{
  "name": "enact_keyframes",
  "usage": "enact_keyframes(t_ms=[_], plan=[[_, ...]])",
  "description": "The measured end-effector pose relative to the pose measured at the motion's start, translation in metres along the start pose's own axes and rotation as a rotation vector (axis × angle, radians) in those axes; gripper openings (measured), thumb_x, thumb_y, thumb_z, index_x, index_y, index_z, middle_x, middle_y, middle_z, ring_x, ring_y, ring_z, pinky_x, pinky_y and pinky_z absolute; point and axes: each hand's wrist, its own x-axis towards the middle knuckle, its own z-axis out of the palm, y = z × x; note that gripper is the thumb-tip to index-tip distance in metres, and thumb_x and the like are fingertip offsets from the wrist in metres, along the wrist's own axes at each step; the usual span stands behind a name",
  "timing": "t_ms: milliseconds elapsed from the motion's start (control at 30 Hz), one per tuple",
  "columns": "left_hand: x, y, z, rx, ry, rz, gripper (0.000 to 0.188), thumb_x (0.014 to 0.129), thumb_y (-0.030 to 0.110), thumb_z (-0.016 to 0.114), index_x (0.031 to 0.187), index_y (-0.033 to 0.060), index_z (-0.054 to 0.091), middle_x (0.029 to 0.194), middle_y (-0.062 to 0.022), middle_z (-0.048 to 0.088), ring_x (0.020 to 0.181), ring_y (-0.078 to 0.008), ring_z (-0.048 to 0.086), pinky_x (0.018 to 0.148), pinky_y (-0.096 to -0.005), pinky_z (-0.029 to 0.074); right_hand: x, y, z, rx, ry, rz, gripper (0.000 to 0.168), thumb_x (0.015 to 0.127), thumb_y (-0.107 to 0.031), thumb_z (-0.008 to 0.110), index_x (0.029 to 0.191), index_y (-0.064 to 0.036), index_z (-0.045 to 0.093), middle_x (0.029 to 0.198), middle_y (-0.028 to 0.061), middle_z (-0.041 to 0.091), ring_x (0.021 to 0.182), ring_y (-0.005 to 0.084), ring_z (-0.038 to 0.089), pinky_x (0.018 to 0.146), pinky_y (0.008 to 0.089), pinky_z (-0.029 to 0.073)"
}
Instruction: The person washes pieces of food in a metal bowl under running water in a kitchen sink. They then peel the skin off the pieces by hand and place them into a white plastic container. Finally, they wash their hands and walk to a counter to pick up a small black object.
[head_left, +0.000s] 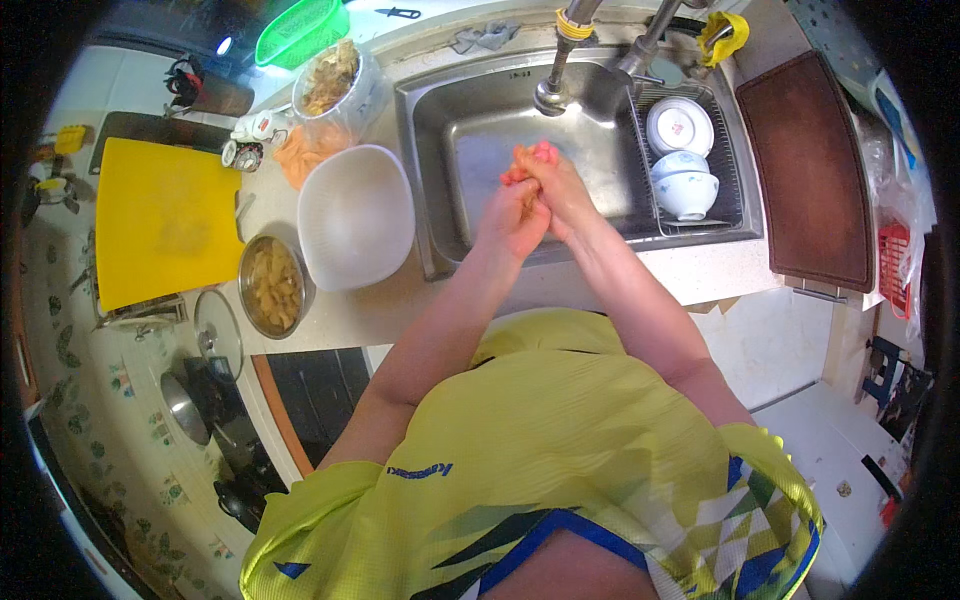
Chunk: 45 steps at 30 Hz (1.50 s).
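Over the stainless steel sink (491, 124), my left hand (514, 217) and my right hand (553, 180) are pressed together with their fingers wrapped around each other. A small brownish patch shows between the palms; whether it is something held or just shadow I cannot tell. The tap's spray head (553, 97) hangs just beyond my fingertips. Left of the sink is a white plastic bowl or basket (356, 217). Beside it, a metal bowl (301, 262) holds pale yellowish pieces of food (272, 289).
A wire rack (731, 180) in the sink's right side holds a plate (679, 126) and bowls (686, 195). A yellow cutting board (169, 225), a glass lid (217, 330), a tub of scraps (328, 82), a green basket (304, 30), a knife (397, 13) and a brown mat (806, 172) lie around.
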Motion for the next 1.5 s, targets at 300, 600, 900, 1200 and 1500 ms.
enact_keyframes(t_ms=[300,600,900,1200,1500], plan=[[-0.002,-0.001,-0.026,-0.019,-0.21,-0.01,0.02,0.089,-0.006,0.049,0.102,0.007,0.056,0.113,-0.0043,0.057,0.112,-0.0175,0.053,0.099,-0.0299,0.041,0.009,0.002,0.001,0.05,-0.013,-0.034,0.029,0.091,-0.028,0.063,0.074,-0.007,0.051,0.064,0.0039,0.052,0.058,0.0157,0.054,0.054,0.0274,0.046],[-0.018,-0.002,0.01,0.112,-0.068,0.031,0.017,0.094,0.008,0.049,0.11,0.009,0.054,0.11,-0.0038,0.057,0.104,-0.0158,0.055,0.089,-0.0309,0.045,-0.001,-0.001,0.013,-0.083,0.116,-0.114,0.026,0.094,-0.023,0.059,0.078,-0.006,0.049,0.073,0.0032,0.054,0.071,0.0144,0.055,0.068,0.0288,0.047],[-0.001,0.011,0.006,1.064,0.1,0.239,0.025,0.091,0.023,0.057,0.092,-0.0009,0.064,0.081,-0.0032,0.061,0.08,-0.0117,0.056,0.072,-0.0284,0.045,-0.017,0.029,0.006,-0.496,0.138,-0.332,0.021,0.095,-0.018,0.053,0.113,-0.006,0.052,0.097,0.0037,0.059,0.091,0.012,0.055,0.08,0.0263,0.046],[0.003,0.031,0.003,1.526,0.101,0.266,0.033,0.09,0.026,0.057,0.083,-0.0043,0.066,0.065,-0.0104,0.061,0.061,-0.0157,0.055,0.058,-0.0312,0.045,-0.04,0.001,0.02,-0.211,0.002,0.102,0.035,0.1,-0.024,0.042,0.134,-0.014,0.043,0.123,0.0035,0.051,0.113,0.0144,0.048,0.096,0.0322,0.039],[0.01,0.007,-0.003,0.156,-0.157,0.092,0.016,0.089,-0.002,0.05,0.103,-0.003,0.059,0.108,-0.0117,0.06,0.104,-0.0208,0.059,0.091,-0.0337,0.048,-0.009,0.007,0.003,0.182,-0.124,-0.115,0.026,0.094,-0.018,0.057,0.115,-0.003,0.054,0.113,0.0106,0.059,0.107,0.019,0.056,0.092,0.0329,0.047]])
